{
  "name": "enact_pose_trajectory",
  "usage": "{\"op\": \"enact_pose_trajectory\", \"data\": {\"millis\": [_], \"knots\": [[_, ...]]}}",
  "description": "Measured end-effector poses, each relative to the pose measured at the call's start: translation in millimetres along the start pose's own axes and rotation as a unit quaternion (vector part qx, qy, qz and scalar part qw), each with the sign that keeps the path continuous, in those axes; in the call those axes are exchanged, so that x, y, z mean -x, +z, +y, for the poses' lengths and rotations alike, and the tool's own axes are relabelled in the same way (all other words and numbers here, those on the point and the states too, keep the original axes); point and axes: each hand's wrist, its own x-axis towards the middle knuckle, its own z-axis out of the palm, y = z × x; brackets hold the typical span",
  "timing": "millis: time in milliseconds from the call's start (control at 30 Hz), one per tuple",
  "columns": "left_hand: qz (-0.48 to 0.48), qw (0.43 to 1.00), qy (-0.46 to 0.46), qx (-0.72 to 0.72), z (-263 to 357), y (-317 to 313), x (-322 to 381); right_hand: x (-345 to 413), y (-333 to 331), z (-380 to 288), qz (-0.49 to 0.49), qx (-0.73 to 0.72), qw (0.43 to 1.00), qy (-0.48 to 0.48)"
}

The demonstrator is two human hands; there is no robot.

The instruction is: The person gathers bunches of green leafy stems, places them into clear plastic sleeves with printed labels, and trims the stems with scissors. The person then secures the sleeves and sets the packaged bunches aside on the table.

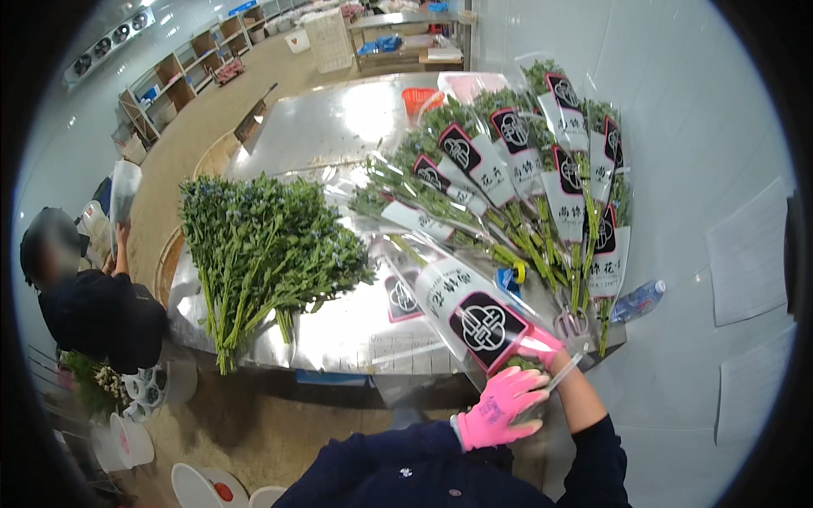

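Observation:
A clear plastic flower sleeve (438,279) with a black, white and pink printed panel slants down toward me over the table edge. Green stems show at its far narrow end, and leaves (522,363) at its near wide end. My right hand (541,346), in a pink glove, is at that wide end, partly behind the plastic; its grip is hidden. Just below it, my left hand (505,406), also pink-gloved, has its fingers spread beside the sleeve's mouth. Loose leafy stems with small blue flowers (267,247) lie to the left. Several sleeved bunches (502,165) are piled beyond.
The metal table (305,127) meets a pale wall on the right. Scissors (570,322), a yellow-and-blue item (511,277) and a plastic bottle (638,301) lie near the right side. An orange basket (422,99) stands behind. Another person (95,311) is at the left, near white buckets (132,440).

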Motion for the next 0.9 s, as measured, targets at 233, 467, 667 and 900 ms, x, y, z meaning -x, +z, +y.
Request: {"op": "enact_pose_trajectory", "data": {"millis": [233, 467, 667, 900], "knots": [[0.458, 0.795, -0.337, 0.211, -97.1, -62.8, 14.0, 81.4, 24.2, -92.1, -0.074, 0.105, 0.987, -0.094], [0.346, 0.781, -0.295, 0.428, -115.7, -54.6, -6.7, 69.4, 23.7, -59.3, -0.064, 0.065, 0.991, -0.103], [0.41, 0.714, -0.239, 0.515, -105.3, -110.6, -11.7, 55.4, 22.2, -50.4, 0.014, -0.275, 0.96, 0.053], [0.071, 0.901, -0.336, 0.266, -90.5, -201.2, -47.7, 75.5, 22.7, 33.6, 0.377, 0.42, 0.824, 0.048]]}}
